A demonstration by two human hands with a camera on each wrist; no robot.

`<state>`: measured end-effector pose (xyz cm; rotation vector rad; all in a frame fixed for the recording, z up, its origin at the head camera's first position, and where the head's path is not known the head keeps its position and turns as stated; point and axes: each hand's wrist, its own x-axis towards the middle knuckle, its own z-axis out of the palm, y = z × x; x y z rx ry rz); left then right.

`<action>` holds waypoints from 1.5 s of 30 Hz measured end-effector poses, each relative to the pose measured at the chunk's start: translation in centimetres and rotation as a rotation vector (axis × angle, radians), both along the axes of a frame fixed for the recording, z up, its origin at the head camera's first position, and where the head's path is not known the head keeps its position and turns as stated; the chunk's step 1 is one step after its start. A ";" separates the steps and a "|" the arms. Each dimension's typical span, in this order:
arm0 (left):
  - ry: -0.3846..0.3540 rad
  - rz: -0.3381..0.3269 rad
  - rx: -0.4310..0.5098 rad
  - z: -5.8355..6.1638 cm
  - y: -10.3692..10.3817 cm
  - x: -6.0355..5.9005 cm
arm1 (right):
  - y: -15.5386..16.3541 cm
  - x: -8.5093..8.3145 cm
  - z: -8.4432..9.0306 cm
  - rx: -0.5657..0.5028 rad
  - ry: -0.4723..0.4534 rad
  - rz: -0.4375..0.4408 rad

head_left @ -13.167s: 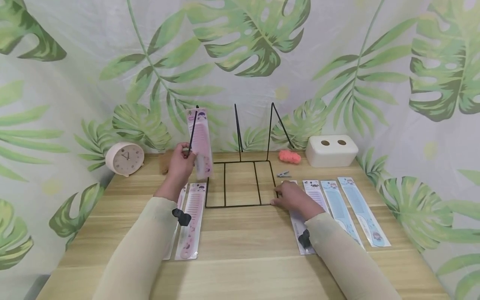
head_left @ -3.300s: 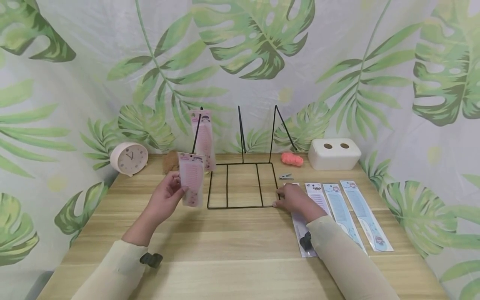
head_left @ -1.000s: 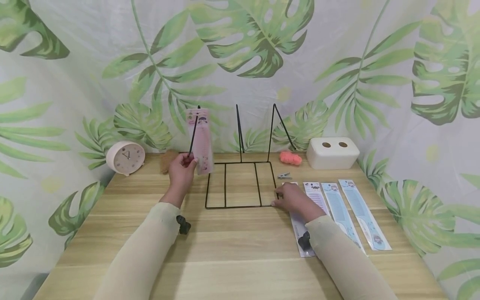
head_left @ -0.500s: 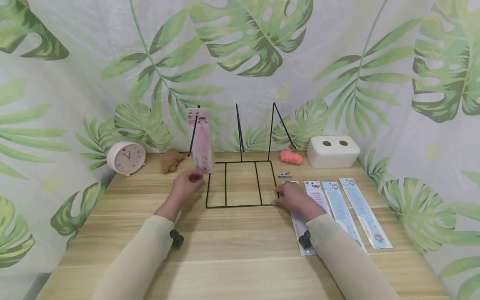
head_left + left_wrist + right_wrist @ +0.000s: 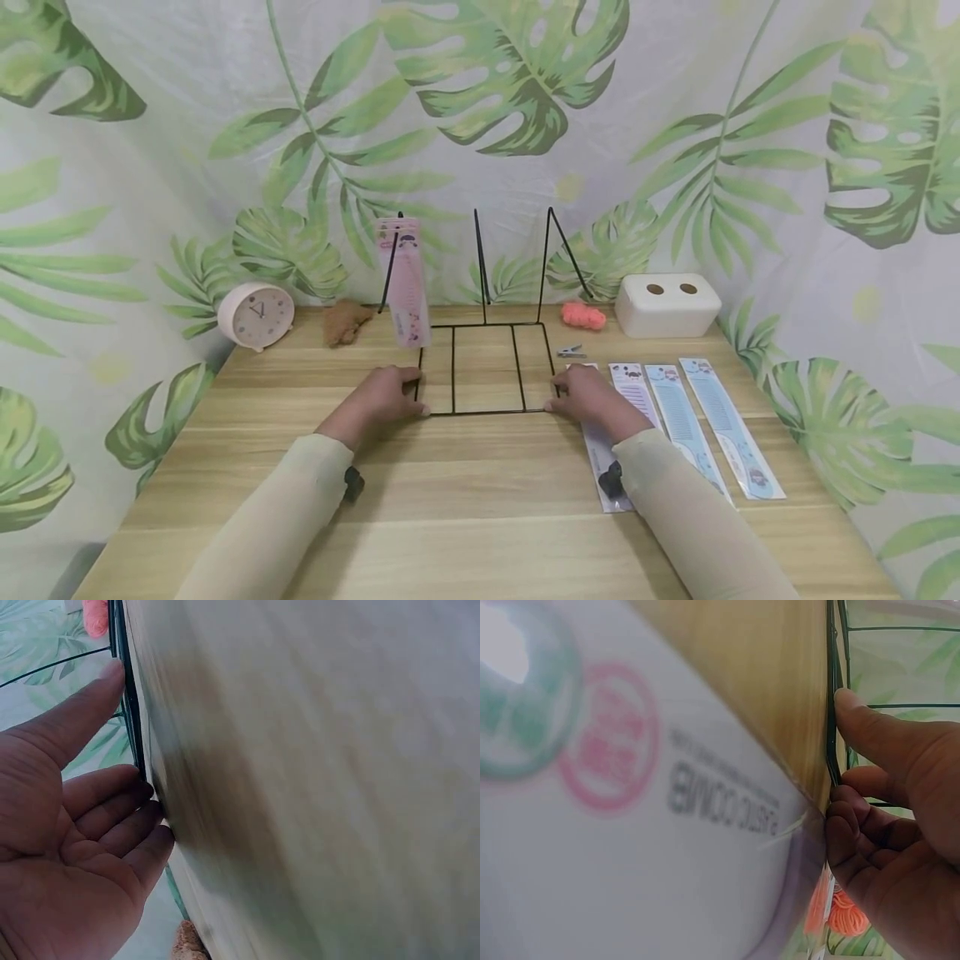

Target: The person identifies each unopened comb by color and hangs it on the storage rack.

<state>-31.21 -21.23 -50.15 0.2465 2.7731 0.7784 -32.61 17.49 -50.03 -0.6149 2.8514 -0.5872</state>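
A black wire rack (image 5: 487, 411) stands mid-table with upright prongs. Several pink packaged combs (image 5: 406, 279) hang on its left prong. My left hand (image 5: 390, 398) rests at the base's front left corner; in the left wrist view, the left hand (image 5: 75, 825) lays its thumb and loosely bent fingers against the wire (image 5: 129, 712). My right hand (image 5: 588, 393) pinches the front right corner; in the right wrist view, the right hand (image 5: 892, 825) has its thumb on the wire (image 5: 831, 712) and its fingers curled.
Purple-white (image 5: 600, 458) and blue (image 5: 678, 417) packaged combs lie right of the rack, one under my right wrist, blurred close up (image 5: 630, 787). At the back stand a pink clock (image 5: 256, 314), brown fluff (image 5: 345, 321), orange fluff (image 5: 582, 315), a metal clip (image 5: 572, 351) and a white two-hole box (image 5: 667, 304).
My left hand let go of the pink comb hung on the left prong and dropped to the rack's front left corner. The right hand stayed at its corner.
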 end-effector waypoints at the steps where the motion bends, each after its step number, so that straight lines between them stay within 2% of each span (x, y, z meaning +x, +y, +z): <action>1: 0.001 0.000 -0.002 0.0 0.0 0.0 | 0.0 0.0 0.0 0.003 -0.002 -0.002; 12: -0.004 -0.002 -0.059 0.0 0.1 0.0 | 0.0 -0.2 -0.3 0.027 0.010 0.001; 23: -0.019 0.001 -0.069 0.3 0.6 -0.1 | 0.0 -0.1 0.2 0.073 0.049 0.026; 29: -0.028 0.009 -0.073 0.3 0.5 -0.1 | 0.1 0.3 0.6 0.069 0.039 0.032; 32: -0.027 0.006 -0.083 0.3 0.5 -0.1 | 0.6 0.6 0.8 0.029 0.021 0.016; 37: -0.021 0.007 -0.089 0.2 0.5 -0.2 | 3.2 0.8 2.1 -0.138 0.026 -0.056; 42: -0.017 0.005 -0.082 0.4 0.4 -0.1 | 7.7 1.9 4.0 -0.299 0.043 -0.232; 45: -0.016 0.007 -0.081 0.3 0.4 -0.2 | 10.8 2.8 4.5 -0.339 0.068 -0.340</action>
